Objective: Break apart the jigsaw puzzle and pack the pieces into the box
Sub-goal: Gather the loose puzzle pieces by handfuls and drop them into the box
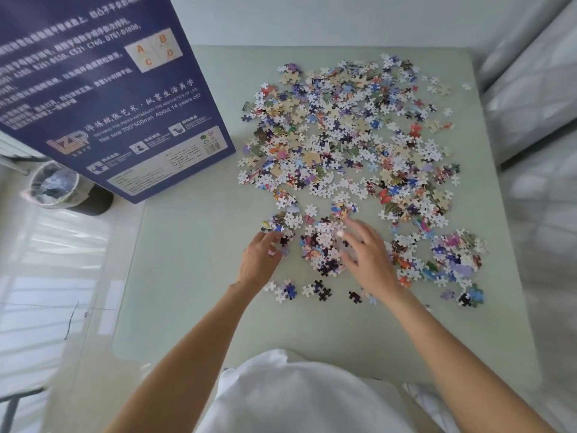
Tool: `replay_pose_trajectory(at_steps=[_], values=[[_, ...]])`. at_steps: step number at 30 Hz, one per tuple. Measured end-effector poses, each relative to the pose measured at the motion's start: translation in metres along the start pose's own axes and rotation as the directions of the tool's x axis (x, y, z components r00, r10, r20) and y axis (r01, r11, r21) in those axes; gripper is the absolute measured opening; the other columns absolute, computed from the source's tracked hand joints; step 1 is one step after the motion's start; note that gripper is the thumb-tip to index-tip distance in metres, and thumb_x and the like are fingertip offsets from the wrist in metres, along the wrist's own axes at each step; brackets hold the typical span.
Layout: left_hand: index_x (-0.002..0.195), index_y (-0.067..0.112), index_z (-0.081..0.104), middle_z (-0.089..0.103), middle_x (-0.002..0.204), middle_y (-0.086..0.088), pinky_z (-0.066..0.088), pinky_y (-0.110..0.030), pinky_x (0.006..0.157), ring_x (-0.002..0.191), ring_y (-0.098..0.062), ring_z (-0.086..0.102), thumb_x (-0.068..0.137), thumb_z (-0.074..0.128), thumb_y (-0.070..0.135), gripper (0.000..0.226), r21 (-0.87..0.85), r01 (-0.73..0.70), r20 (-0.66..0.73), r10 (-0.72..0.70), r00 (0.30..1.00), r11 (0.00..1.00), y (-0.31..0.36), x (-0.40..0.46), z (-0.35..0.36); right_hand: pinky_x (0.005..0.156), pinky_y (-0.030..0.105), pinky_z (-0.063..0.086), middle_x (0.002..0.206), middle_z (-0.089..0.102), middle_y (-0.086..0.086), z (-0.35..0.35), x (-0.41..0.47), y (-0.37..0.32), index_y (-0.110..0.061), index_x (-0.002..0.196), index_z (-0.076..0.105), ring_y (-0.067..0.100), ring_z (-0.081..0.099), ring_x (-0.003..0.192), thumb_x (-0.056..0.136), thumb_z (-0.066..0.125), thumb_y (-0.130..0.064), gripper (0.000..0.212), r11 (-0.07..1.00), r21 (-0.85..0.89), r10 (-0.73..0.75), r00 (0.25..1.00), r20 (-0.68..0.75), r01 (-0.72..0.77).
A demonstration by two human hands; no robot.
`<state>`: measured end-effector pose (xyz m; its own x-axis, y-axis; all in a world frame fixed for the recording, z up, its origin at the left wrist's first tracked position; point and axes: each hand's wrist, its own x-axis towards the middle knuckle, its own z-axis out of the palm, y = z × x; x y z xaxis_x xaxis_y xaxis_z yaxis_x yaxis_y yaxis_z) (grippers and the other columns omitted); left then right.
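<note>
Cardboard pieces (349,145) lie loose across bench (193,276), breaking mostly done; few clumps remain. Left hand (259,260) pinches pieces, right hand (370,257) spread flat on pile. Box (103,89) far left of hands; packing not visible

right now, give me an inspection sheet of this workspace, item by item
surface: pale green table, bare on its near and left parts.
job's things: loose puzzle pieces spread over the far and right side; a small heap between the hands; blue box stands tilted at the far left.
clutter: nothing seen.
grips: left hand fingers curled on pieces at the heap's left edge; right hand spread open over the heap.
cables: nothing seen.
surroundings: lined waste bin on the floor at left; pale bedding at right.
</note>
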<state>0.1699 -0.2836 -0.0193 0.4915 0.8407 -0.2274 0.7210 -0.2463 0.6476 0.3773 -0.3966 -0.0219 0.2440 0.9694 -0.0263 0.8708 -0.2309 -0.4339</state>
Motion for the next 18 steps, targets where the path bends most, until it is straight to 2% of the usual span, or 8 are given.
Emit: replay_pose_trajectory(at_steps=[2, 4, 5, 6, 8, 12, 16, 18], values=[[0.118, 0.014, 0.061, 0.059, 0.110, -0.007, 0.051, -0.039, 0.086, 0.088, -0.017, 0.058, 0.086, 0.062, 0.010, 0.032, 0.005, -0.006, -0.071, 0.007, 0.997, 1.000, 0.005, 0.009, -0.002, 0.101, 0.046, 0.039, 0.140, 0.042, 0.011, -0.011, -0.014, 0.010, -0.011, 0.120, 0.056, 0.030, 0.036, 0.130, 0.084, 0.063, -0.021, 0.038, 0.946, -0.046, 0.315, 0.944, -0.100, -0.320], [0.129, 0.017, 0.052, 0.051, 0.124, -0.008, 0.044, -0.034, 0.096, 0.111, -0.023, 0.049, 0.086, 0.065, 0.023, 0.045, 0.094, 0.026, -0.098, -0.017, 0.995, 0.995, 0.004, 0.019, -0.005, 0.098, 0.050, 0.037, 0.145, 0.033, 0.015, -0.017, -0.027, 0.016, -0.013, 0.128, 0.048, 0.035, 0.028, 0.132, 0.086, 0.060, -0.031, 0.047, 0.776, -0.095, 0.622, 0.781, -0.055, -0.624], [0.136, 0.019, 0.044, 0.044, 0.131, -0.008, 0.040, -0.035, 0.097, 0.120, -0.025, 0.042, 0.085, 0.066, 0.032, 0.057, 0.139, 0.079, -0.077, -0.069, 0.995, 0.987, 0.002, 0.025, -0.007, 0.099, 0.051, 0.035, 0.147, 0.027, 0.016, -0.016, -0.031, 0.015, -0.015, 0.132, 0.043, 0.036, 0.024, 0.133, 0.088, 0.057, -0.037, 0.052, 0.701, -0.111, 0.709, 0.705, -0.004, -0.705], [0.141, 0.020, 0.034, 0.037, 0.137, -0.009, 0.038, -0.037, 0.099, 0.125, -0.026, 0.035, 0.083, 0.066, 0.041, 0.070, 0.168, 0.137, -0.035, -0.133, 0.991, 0.976, 0.000, 0.030, -0.009, 0.100, 0.052, 0.033, 0.149, 0.024, 0.016, -0.012, -0.031, 0.011, -0.016, 0.134, 0.040, 0.037, 0.022, 0.134, 0.088, 0.055, -0.042, 0.055, 0.673, -0.120, 0.737, 0.675, 0.033, -0.729], [0.147, 0.021, 0.021, 0.027, 0.143, -0.010, 0.036, -0.041, 0.103, 0.130, -0.028, 0.027, 0.077, 0.067, 0.052, 0.089, 0.207, 0.200, 0.066, -0.217, 0.974, 0.958, 0.000, 0.039, -0.011, 0.101, 0.050, 0.034, 0.149, 0.024, 0.014, 0.000, -0.022, -0.001, -0.019, 0.133, 0.040, 0.036, 0.024, 0.133, 0.087, 0.054, -0.046, 0.055, 0.722, -0.097, 0.691, 0.721, 0.050, -0.685], [0.148, 0.025, 0.012, 0.024, 0.141, -0.007, 0.034, -0.041, 0.104, 0.128, -0.026, 0.025, 0.065, 0.070, 0.064, 0.108, 0.281, 0.103, 0.197, -0.162, 0.967, 0.954, 0.009, 0.047, -0.004, 0.103, 0.042, 0.036, 0.148, 0.023, 0.009, 0.021, 0.012, -0.036, -0.023, 0.133, 0.040, 0.030, 0.028, 0.131, 0.083, 0.059, -0.046, 0.058, 0.878, -0.019, 0.477, 0.871, 0.121, -0.478], [0.146, 0.030, 0.017, 0.025, 0.139, -0.003, 0.034, -0.038, 0.103, 0.125, -0.025, 0.026, 0.059, 0.079, 0.056, 0.110, 0.323, 0.031, 0.215, -0.105, 0.971, 0.946, 0.014, 0.046, 0.003, 0.093, 0.038, 0.046, 0.139, 0.032, 0.011, 0.016, 0.035, -0.041, -0.021, 0.129, 0.042, 0.027, 0.034, 0.122, 0.079, 0.065, -0.045, 0.059, 0.938, -0.019, 0.346, 0.931, 0.114, -0.346], [0.144, 0.032, 0.022, 0.027, 0.139, -0.002, 0.036, -0.038, 0.102, 0.124, -0.024, 0.027, 0.059, 0.082, 0.049, 0.105, 0.325, 0.016, 0.205, -0.087, 0.975, 0.946, 0.012, 0.046, 0.003, 0.093, 0.043, 0.046, 0.147, 0.020, 0.012, 0.008, 0.050, -0.033, -0.025, 0.133, 0.035, 0.030, 0.027, 0.127, 0.072, 0.070, -0.053, 0.076, 0.947, -0.092, 0.318, 0.939, 0.132, -0.308]])
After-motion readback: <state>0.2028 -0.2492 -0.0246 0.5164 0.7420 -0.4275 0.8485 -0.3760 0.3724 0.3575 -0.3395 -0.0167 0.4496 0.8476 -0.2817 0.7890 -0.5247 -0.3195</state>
